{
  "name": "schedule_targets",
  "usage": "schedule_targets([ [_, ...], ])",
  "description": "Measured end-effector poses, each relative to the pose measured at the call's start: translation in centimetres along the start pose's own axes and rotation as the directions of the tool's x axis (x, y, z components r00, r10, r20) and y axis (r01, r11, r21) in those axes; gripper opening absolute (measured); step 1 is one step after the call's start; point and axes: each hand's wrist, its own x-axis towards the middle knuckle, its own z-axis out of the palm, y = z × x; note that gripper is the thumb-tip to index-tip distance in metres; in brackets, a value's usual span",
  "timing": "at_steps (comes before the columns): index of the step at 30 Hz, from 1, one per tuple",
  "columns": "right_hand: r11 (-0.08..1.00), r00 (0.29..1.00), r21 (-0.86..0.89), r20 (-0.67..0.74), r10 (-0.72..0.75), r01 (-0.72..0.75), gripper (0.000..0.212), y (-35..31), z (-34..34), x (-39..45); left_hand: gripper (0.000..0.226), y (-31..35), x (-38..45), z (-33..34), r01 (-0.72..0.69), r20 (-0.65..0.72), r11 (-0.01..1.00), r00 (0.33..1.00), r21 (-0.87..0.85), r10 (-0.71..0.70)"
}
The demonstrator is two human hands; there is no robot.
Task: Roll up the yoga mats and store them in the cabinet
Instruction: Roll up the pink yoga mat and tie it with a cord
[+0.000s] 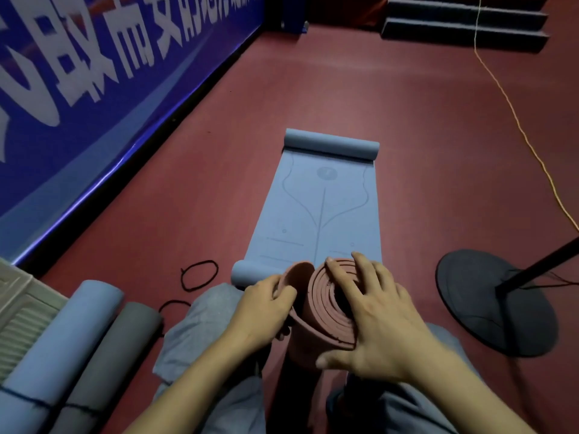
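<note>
In the lower middle of the frame a red mat (326, 308) stands on its end between the person's knees, rolled into a spiral with the outer flap loose on the left side. The left hand (263, 311) grips this loose flap, fingers curled over its edge. The right hand (376, 311) lies flat on top of the spiral with straight, spread fingers, the thumb against the lower side of the roll.

Just behind the roll, in the centre of the frame, a blue mat (319, 208) is spread on the floor, curled up at both ends (the near curl is partly hidden behind the hands). At the lower left two rolled mats lie side by side, touching: a blue roll (62, 339) and a grey roll (116, 349), with a dark cord across both. Two black loops (200, 275) lie on the floor near them. At the right a round black base (488, 308) carries a dark pole going to the right edge, and a yellow cord (513, 117) runs down the upper right.

The floor (407, 120) is dark red. A blue banner (94, 89) with white characters stands along the upper left, and dark steps (463, 23) are at the top right. A pale ribbed object (18, 302) at the left edge cannot be identified.
</note>
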Motion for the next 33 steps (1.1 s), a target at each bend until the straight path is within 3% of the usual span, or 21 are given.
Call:
schedule_targets([
  [2,1.000,1.000,0.000,0.027,-0.005,0.005,0.129,0.2,-2.3,0.6,0.027,-0.2,0.5,-0.2,-0.022,-0.007,0.999,1.000,0.026,0.022],
  [5,1.000,0.998,-0.016,-0.068,-0.012,0.011,0.117,0.0,-3.8,2.2,0.030,0.4,0.7,-0.3,-0.074,0.027,0.996,0.997,0.045,0.073],
  [9,0.997,0.989,-0.061,-0.140,-0.056,0.048,0.085,-1.0,-0.5,4.2,0.037,0.2,2.2,-0.3,-0.054,-0.029,0.998,0.998,0.044,0.056],
  [12,0.993,0.969,-0.082,-0.226,-0.100,0.083,0.064,-1.9,0.6,3.7,0.038,-0.4,3.9,-1.0,-0.072,-0.116,0.988,0.989,0.139,0.088],
  [14,0.987,0.953,-0.077,-0.260,-0.154,0.139,0.054,-3.0,1.0,2.8,0.035,-0.6,4.2,-0.4,-0.093,-0.089,0.981,0.990,0.169,0.109],
  [16,0.987,0.947,0.007,-0.285,-0.150,0.159,0.049,-3.5,1.0,2.3,0.035,-0.8,4.3,0.3,-0.125,-0.040,0.989,0.991,0.083,0.128],
  [18,0.948,0.955,0.272,-0.282,-0.088,0.167,0.048,-2.7,0.2,2.7,0.038,-0.9,4.5,0.2,-0.124,0.088,0.988,0.987,-0.091,0.132],
  [19,0.860,0.973,0.491,-0.228,-0.027,0.139,0.049,-1.8,-0.5,3.2,0.048,-1.0,4.6,-0.3,-0.107,0.177,0.980,0.975,-0.166,0.136],
  [21,0.436,0.998,0.899,0.006,0.058,-0.031,0.047,0.6,-2.0,5.1,0.069,-1.5,5.1,-1.7,0.018,0.364,0.966,0.928,-0.258,0.080],
  [23,0.036,0.976,0.978,0.204,0.078,-0.207,0.046,3.7,-2.0,7.8,0.082,-2.8,6.3,-3.4,0.155,0.448,0.930,0.894,-0.334,0.012],
  [25,-0.188,0.922,0.945,0.309,0.234,-0.268,0.041,6.1,0.1,10.9,0.082,-5.4,8.9,-5.0,0.213,0.301,0.862,0.951,-0.459,-0.074],
  [27,-0.308,0.802,0.910,0.396,0.446,-0.278,0.032,7.4,3.7,14.1,0.067,-9.8,12.4,-6.1,0.215,0.006,0.828,0.969,-0.517,-0.247],
  [29,-0.301,0.706,0.876,0.481,0.519,-0.376,0.025,7.3,7.0,16.8,0.047,-15.4,15.2,-6.6,0.292,-0.220,0.852,0.883,-0.434,-0.415],
  [30,-0.248,0.696,0.853,0.519,0.496,-0.459,0.024,6.9,8.1,18.1,0.039,-18.7,16.3,-6.7,0.363,-0.276,0.865,0.842,-0.345,-0.464],
  [32,-0.031,0.758,0.858,0.469,0.454,-0.512,0.026,5.6,9.9,21.1,0.031,-25.3,17.7,-6.7,0.516,-0.284,0.852,0.806,-0.095,-0.519],
  [33,0.144,0.808,0.861,0.383,0.448,-0.488,0.030,5.0,10.6,22.3,0.028,-28.3,17.9,-6.6,0.580,-0.264,0.812,0.795,0.066,-0.547],
])
